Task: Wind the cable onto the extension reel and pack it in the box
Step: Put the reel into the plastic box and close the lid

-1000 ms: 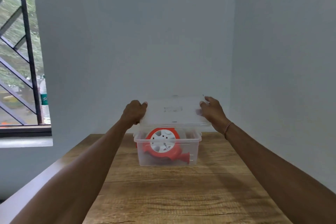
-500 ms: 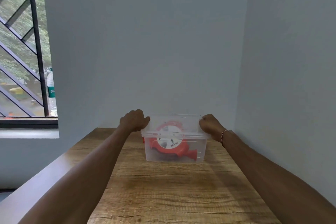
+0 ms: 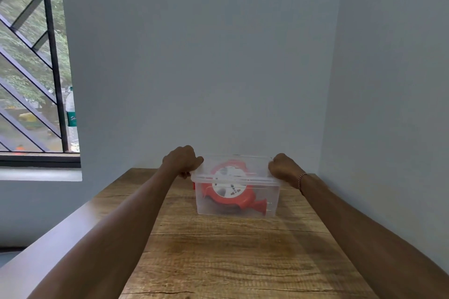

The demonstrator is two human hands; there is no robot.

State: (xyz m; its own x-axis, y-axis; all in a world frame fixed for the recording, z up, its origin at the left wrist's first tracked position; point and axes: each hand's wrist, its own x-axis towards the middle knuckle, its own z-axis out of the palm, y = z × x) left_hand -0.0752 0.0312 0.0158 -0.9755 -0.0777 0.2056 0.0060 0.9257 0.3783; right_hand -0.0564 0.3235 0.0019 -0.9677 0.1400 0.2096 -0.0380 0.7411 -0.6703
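Two sets of curled fingers gripping lid ends: left hand at left end, right hand at right end, knuckles up. Both forearms extended straight forward, bracelet on right wrist. Lid seated on clear box, long axis left-right, on wooden table near far wall. Red-and-white extension reel inside, upright on edge, white face toward camera, red handle pointing lower right.
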